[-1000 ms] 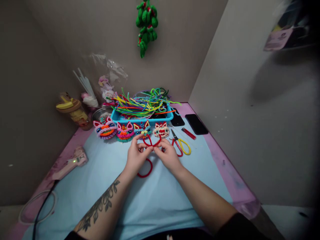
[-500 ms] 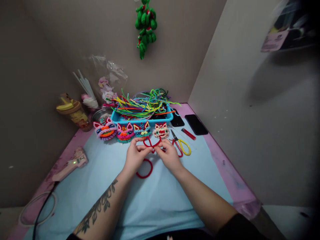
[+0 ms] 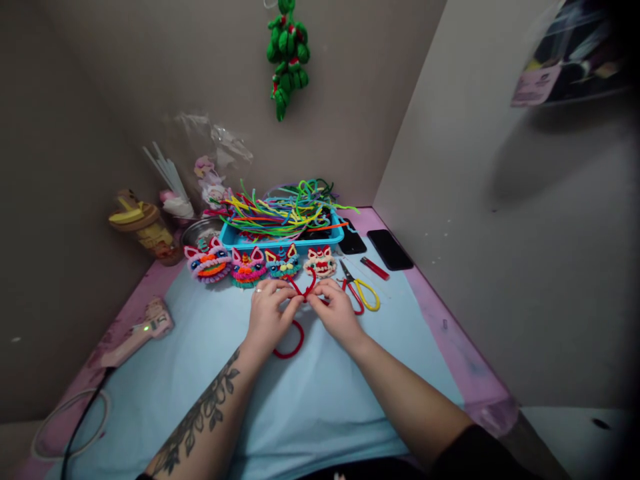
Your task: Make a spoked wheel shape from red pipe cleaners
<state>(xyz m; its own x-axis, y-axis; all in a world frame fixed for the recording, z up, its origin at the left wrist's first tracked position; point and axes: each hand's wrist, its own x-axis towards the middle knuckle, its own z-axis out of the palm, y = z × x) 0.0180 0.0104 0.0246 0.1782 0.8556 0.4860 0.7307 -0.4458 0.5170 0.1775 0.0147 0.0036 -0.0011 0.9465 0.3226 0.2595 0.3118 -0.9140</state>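
A red pipe cleaner point(image 3: 308, 287) is pinched between both hands above the blue cloth, its strands crossing between the fingertips. My left hand point(image 3: 273, 310) grips it from the left with thumb and fingers, and a ring shows on one finger. From the right, my right hand point(image 3: 335, 310) pinches the same pipe cleaner, fingertips close to those of the left. On the cloth below lies a red pipe cleaner loop point(image 3: 295, 348), partly hidden by the left hand. Just beyond the hands sit a cream lion head point(image 3: 321, 263) and a blue lion head point(image 3: 283, 262) made of fuzzy stems.
A pink lion head point(image 3: 249, 268) and a purple lion head point(image 3: 208, 262) stand left. Behind is a blue tray point(image 3: 280, 245) of colourful pipe cleaners. Scissors point(image 3: 369, 293), a red lighter point(image 3: 375, 268) and two phones point(image 3: 390, 250) lie right; a glue gun point(image 3: 143, 332) lies left.
The red pipe cleaner's crossed loops have drawn into a narrower V shape between my fingers. My left fingers have curled further over it. The view has shifted slightly.
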